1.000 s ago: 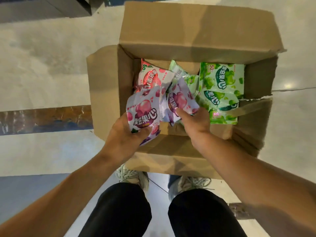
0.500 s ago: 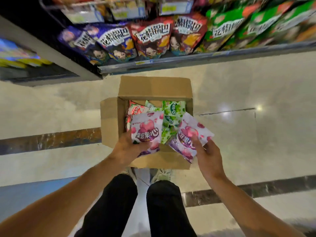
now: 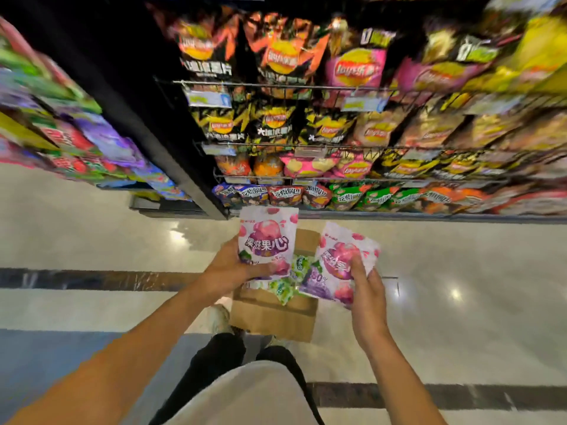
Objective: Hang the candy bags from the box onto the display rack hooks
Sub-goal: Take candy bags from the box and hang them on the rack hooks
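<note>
My left hand [image 3: 227, 268] grips a pink-and-purple candy bag [image 3: 267, 240] by its lower edge, held upright above the cardboard box [image 3: 273, 317]. My right hand [image 3: 366, 289] holds a second pink-and-purple candy bag [image 3: 340, 259], tilted, just right of the box. Green candy bags [image 3: 287, 285] still lie inside the open box on the floor. The display rack [image 3: 337, 142] with wire hooks stands behind the box, filled with hanging snack bags.
A black upright post [image 3: 147, 118] divides the rack from another shelf of blurred colourful bags [image 3: 67, 142] at the left. Price tags [image 3: 208, 98] hang on the wire rails. Glossy tiled floor [image 3: 460, 265] surrounds the box; my shoes and legs stand just behind it.
Both hands have lifted a candy bag each out of the box and raised them. The view has tilted up from the box to the snack rack.
</note>
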{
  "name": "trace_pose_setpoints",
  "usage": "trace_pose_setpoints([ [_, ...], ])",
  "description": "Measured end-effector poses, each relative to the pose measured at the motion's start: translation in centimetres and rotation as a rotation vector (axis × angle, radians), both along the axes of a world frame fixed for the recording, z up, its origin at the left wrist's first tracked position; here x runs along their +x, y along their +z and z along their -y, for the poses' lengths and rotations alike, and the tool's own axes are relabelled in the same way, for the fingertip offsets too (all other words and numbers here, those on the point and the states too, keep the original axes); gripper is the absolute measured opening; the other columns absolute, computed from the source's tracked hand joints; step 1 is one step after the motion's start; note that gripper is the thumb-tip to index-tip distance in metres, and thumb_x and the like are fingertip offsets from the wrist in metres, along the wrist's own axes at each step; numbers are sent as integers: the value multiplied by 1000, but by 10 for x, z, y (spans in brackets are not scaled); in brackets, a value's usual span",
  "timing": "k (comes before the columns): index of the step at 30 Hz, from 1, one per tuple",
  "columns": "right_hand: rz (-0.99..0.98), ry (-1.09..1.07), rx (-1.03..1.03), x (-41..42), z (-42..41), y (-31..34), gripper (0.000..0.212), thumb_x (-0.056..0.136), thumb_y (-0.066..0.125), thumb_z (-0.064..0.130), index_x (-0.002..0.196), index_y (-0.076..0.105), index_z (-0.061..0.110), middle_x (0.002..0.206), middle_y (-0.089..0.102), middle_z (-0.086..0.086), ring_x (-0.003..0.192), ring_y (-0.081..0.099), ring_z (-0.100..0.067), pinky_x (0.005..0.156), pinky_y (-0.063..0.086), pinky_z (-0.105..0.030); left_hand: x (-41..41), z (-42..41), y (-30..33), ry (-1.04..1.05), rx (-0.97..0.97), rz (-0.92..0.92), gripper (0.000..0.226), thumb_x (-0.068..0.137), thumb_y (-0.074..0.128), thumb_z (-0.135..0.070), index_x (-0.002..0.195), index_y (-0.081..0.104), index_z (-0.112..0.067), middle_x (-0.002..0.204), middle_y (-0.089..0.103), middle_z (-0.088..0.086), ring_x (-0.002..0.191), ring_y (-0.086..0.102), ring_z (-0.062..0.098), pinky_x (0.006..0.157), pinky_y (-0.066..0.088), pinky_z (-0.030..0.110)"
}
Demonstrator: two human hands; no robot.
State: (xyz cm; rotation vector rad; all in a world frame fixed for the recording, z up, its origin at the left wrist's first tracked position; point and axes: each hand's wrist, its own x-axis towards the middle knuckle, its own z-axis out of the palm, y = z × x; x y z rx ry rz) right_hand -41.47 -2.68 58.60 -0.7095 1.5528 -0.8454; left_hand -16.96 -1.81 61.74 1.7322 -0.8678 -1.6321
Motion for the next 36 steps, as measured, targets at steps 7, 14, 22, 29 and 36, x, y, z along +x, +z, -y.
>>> trace_pose_setpoints([
  [7, 55, 237, -108, 36, -8, 70, 23, 99, 58, 33, 115, 68, 21, 75, 74, 11, 62, 67, 2, 53, 50, -15, 39, -65, 63, 170, -73, 8, 60, 68, 88, -19, 123, 64, -17, 110, 76, 0, 103, 73, 19, 90, 59, 37],
  [14, 21, 523, -234, 133, -21, 117, 26, 91, 71, 28, 116, 67, 28, 104, 77, 10, 94, 73, -11, 72, 59, -28, 125, -125, 96, 378, -151, 25, 57, 67, 89, -20, 117, 64, -21, 105, 78, -2, 100, 74, 21, 77, 60, 27],
  [22, -1, 691, -356, 309, -81, 151, 20, 92, 70, 16, 112, 68, 13, 98, 78, 1, 86, 75, -12, 63, 56, -18, 274, -228, 139, 659, -303, 76, 89, 38, 95, -58, 115, 62, -28, 100, 77, -11, 91, 74, 10, 77, 60, 26],
  [29, 28, 790, -435, 449, -146, 176, 15, 91, 70, 12, 105, 67, 17, 88, 79, 10, 79, 75, -7, 61, 54, -15, 407, -317, 169, 761, -408, 130, 49, 67, 83, -20, 108, 60, -31, 90, 76, -22, 82, 73, 1, 68, 59, 17],
  [36, 40, 774, -469, 502, -153, 196, 18, 92, 69, 17, 109, 67, 20, 99, 79, 2, 88, 76, -18, 70, 61, -26, 465, -323, 180, 762, -449, 136, 54, 70, 85, -19, 118, 62, -25, 100, 77, -13, 89, 74, 9, 68, 58, 16],
])
